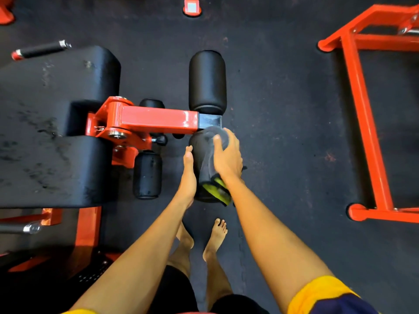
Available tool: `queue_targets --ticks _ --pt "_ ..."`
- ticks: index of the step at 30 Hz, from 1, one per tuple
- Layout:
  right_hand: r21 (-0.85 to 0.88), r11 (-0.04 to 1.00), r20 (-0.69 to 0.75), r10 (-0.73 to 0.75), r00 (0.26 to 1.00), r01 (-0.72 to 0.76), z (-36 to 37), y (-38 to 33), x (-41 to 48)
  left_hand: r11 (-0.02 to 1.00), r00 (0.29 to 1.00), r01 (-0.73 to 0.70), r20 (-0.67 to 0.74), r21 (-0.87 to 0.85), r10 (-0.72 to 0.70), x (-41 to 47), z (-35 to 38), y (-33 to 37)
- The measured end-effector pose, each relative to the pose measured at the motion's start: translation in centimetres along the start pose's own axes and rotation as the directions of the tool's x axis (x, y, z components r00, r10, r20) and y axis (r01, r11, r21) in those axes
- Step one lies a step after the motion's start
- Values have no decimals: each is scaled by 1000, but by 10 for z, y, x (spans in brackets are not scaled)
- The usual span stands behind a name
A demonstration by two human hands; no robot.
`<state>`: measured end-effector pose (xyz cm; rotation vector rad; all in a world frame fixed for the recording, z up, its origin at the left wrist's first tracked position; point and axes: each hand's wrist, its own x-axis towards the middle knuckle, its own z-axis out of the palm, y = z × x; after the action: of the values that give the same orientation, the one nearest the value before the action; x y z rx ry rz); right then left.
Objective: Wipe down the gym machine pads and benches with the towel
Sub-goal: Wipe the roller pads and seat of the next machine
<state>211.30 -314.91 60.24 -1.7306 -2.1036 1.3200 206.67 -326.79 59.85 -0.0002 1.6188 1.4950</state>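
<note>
Pressing the towel (209, 141) onto the roller pad (195, 141) under its curled fingers, the right hand (227, 156) could lose the cloth's loose yellow-edged tail below its wrist if the roller spins away from the flat, open left hand (188, 175) bracing alongside.

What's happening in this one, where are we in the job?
A person is bent over an orange-framed gym machine, wiping one of its black roller pads. The right hand grips a dark towel with a yellow edge wrapped over the near roller pad, while the left hand rests flat against that pad's side. The far roller pad is untouched at this moment, and the large bench pad on the left shows smudges.
</note>
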Motion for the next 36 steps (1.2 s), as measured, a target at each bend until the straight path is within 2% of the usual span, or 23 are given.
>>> queue_targets --ticks 1,2,3,5,7,8,10,11,13,15,16,17,19,21,24,29,34,36 --pt "105 978 5 182 983 -182 -3 -6 6 1000 1000 3 12 19 -3 -1 0 -1" --pt "121 954 18 275 961 -276 -4 -12 9 999 1000 1 24 34 -2 -1 1 -1" --pt "74 958 10 276 961 -276 -3 -17 7 999 1000 9 21 42 -10 0 1 -3" --pt "-159 985 16 67 998 -63 3 -19 -8 999 999 0 33 47 -2 1 3 -2" --pt "-391 895 83 -198 977 215 10 -12 -22 999 999 -26 41 22 26 3 4 -1" --pt "-431 854 111 -272 956 292 11 -8 -21 999 998 -38 44 9 37 3 3 -1" --pt "-360 880 110 -288 951 309 7 -4 -8 1000 999 -19 46 -22 20 2 3 1" --pt "-286 924 91 -236 967 253 5 -4 -1 999 999 6 44 -32 -4 0 3 2" --pt "-95 995 48 -23 999 27 2 -9 14 998 999 35 23 -47 -34 2 2 0" --pt "51 978 44 199 979 -201 -2 -15 24 997 998 58 21 -45 -58 1 2 1" --pt "48 975 44 216 975 -218 -3 -16 24 997 997 70 16 -43 -69 0 2 4" --pt "15 984 37 179 983 -180 -3 -14 17 996 997 75 4 -51 -75 -2 2 8" --pt "-73 997 19 -10 1000 11 -1 -2 -7 997 998 62 -26 -42 -63 -4 2 13" --pt "-157 968 18 -194 981 194 1 18 -40 998 998 42 -45 -51 -44 1 0 10" --pt "-252 911 45 -325 945 326 5 49 -82 996 994 65 -84 -59 -70 8 -2 10" --pt "-301 891 70 -336 939 340 7 50 -81 968 966 245 -68 -45 -248 18 -6 11" --pt "-342 906 87 -233 969 248 10 -10 -14 969 970 242 -6 -60 -242 10 11 13" --pt "-326 916 83 -217 973 233 11 -18 -2 966 970 242 10 -89 -242 34 0 -22"
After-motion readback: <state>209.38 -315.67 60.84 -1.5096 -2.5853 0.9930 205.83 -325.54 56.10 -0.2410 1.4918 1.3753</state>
